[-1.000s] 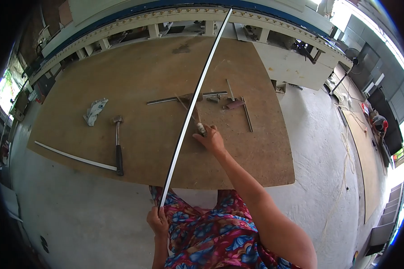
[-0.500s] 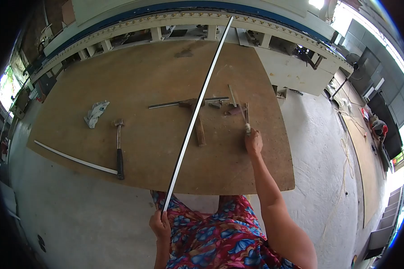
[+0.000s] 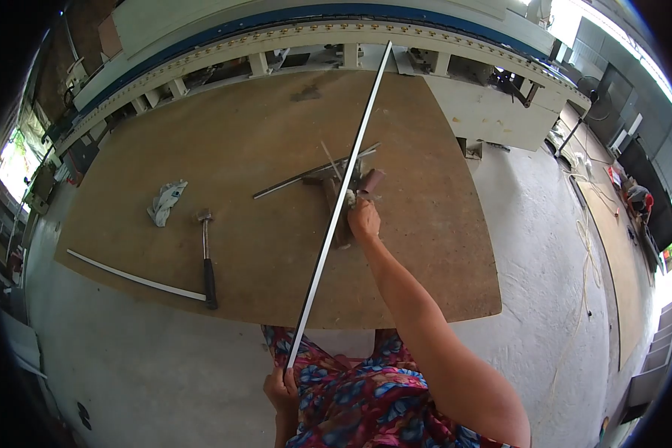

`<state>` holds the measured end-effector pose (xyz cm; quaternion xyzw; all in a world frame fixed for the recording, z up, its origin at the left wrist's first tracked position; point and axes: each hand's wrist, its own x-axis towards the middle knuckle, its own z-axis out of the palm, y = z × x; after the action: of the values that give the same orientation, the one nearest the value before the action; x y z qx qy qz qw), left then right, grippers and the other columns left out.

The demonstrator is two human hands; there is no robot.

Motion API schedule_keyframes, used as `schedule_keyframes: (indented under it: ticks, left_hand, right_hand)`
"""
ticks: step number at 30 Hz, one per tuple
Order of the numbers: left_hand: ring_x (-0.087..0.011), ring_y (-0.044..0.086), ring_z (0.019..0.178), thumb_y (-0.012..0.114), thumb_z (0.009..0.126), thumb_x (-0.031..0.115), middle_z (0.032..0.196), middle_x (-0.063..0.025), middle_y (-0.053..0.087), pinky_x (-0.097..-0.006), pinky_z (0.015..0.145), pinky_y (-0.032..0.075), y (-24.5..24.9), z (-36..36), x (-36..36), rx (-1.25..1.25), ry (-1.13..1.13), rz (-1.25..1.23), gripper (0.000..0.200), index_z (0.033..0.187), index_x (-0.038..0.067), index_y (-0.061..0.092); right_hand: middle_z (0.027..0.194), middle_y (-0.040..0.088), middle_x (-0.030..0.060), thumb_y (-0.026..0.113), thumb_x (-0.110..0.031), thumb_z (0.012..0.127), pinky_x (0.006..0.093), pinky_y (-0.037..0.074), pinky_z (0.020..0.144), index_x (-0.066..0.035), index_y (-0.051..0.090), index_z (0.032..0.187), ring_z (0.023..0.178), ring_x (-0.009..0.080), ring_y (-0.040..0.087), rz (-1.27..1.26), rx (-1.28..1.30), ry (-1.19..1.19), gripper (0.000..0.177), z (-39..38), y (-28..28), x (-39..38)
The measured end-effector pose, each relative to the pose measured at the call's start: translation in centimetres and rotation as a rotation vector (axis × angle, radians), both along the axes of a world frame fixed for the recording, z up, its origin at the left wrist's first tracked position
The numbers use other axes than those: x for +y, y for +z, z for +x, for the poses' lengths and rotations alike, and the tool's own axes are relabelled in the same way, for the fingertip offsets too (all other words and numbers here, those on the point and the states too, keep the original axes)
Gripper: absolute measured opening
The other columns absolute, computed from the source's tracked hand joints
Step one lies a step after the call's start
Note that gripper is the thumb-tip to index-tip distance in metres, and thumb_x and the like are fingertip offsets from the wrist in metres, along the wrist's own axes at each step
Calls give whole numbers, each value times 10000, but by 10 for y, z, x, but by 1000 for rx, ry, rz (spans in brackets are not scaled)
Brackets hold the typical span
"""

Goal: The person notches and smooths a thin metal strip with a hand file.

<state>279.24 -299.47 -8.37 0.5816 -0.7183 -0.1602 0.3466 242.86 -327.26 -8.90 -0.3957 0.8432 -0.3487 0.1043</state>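
Note:
A long, narrow white strip with a black edge (image 3: 341, 196) slants across the view, its lower end gripped by my left hand (image 3: 281, 390) at the front of the board. My right hand (image 3: 364, 219) is closed around the pale handle of a thin tool, whose blurred shaft points up and left behind the strip. Close to that hand are a wooden block (image 3: 339, 216), a reddish-brown piece (image 3: 371, 181) and a metal bar (image 3: 285, 184) lying at an angle. The strip hides part of this group.
On the brown board (image 3: 276, 276) lie a hammer (image 3: 207, 254), a crumpled plastic piece (image 3: 166, 202) and another white strip (image 3: 134, 277). A long machine (image 3: 306, 54) stands beyond. At far right, a person (image 3: 639, 201) is beside a second board (image 3: 608, 261).
My right hand has moved left with the tool, toward the wooden block. The metal bar has turned, and the reddish-brown piece has shifted. My view has moved slightly.

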Motion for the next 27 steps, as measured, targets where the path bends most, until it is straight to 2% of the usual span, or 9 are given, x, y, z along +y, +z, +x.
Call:
schedule_keyframes:
  ticks: [3,6,10,14,17,19,22,24,27]
  left_hand:
    - [-351,488,544,579,917,195,601,-156,501,-439,497,343,-5,-4,2,36,2,-23,251,717,52,527]
    - [-350,487,546,588,913,191,599,-152,498,-438,498,343,-2,-6,3,5,-17,-30,254,709,55,523]
    - [-346,482,551,595,914,184,599,-147,483,-436,503,341,-4,-7,0,-7,-29,-29,260,702,58,513]
    - [-344,476,548,592,923,194,594,-148,471,-436,500,338,2,-11,-6,16,-50,-52,273,701,57,508]
    - [-344,475,548,588,927,202,595,-150,469,-435,501,339,3,-10,-10,18,-68,-93,277,707,55,507]
    - [-344,478,553,588,927,205,600,-151,473,-436,504,341,1,-7,-12,12,-65,-109,275,712,53,508]
    - [-344,488,567,574,934,209,618,-148,490,-432,517,354,0,-3,-12,-13,-53,-103,264,731,49,521]
    - [-345,497,576,545,950,215,636,-139,511,-422,531,373,6,0,-8,-43,-48,-89,257,759,43,542]
    - [-342,497,578,542,949,207,628,-139,504,-421,536,369,3,11,-9,-102,-49,-117,246,768,41,550]
  right_hand:
    - [1127,605,242,469,-232,912,491,491,866,-88,644,1103,1046,421,593,-27,-41,59,296,6,-2,-10]
    - [1102,609,238,460,-284,930,491,483,873,-104,646,1108,1046,420,588,-50,-45,55,314,4,-5,-8]
    - [1151,575,267,586,-266,856,491,506,829,-16,622,1047,991,427,607,-130,-49,106,316,16,18,38]
    - [1110,595,255,647,-290,832,480,506,837,-41,575,1185,1003,423,603,-90,0,282,438,47,24,95]
    - [1127,593,249,681,-285,809,470,510,838,-56,545,1251,996,421,607,-5,-8,357,516,48,20,89]
    - [1162,594,246,724,-317,786,458,510,845,-45,529,1282,1026,403,610,-78,-357,339,598,58,14,69]
    - [1103,629,225,749,-354,779,442,509,839,-12,536,1269,1006,385,623,-61,-109,461,634,68,19,62]
    - [1078,642,216,750,-345,780,440,505,838,-5,548,1252,995,388,625,-84,-37,459,616,81,11,47]
    - [973,667,223,717,-306,806,429,511,784,-8,600,1180,918,393,651,-59,-221,384,492,77,24,56]
